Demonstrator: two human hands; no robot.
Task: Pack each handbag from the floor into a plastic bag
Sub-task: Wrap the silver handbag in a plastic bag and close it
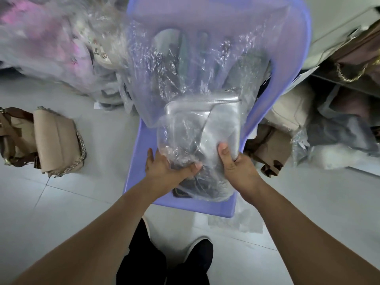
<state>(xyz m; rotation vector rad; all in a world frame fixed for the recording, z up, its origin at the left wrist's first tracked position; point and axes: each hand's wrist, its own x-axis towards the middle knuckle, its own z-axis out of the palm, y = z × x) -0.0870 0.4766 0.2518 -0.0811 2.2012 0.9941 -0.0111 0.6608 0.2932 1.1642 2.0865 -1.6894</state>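
A lavender plastic chair (139, 161) stands on the pale tiled floor (61, 202), and a tall clear crinkled plastic bag (185, 79) rests on its seat. A silver rectangular leather handbag (205, 110) lies inside the bag's nearer part. A beige quilted handbag with a metal chain (55, 138) sits on the floor to the left, well apart. The left hand (168, 167) and right hand (236, 165), set apart, grip the bag's near end from either side, thumbs pressed on its front.

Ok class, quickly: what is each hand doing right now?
Left hand: grips the clear crinkled plastic bag around the flat silver handbag.
Right hand: grips the same bag's right side.
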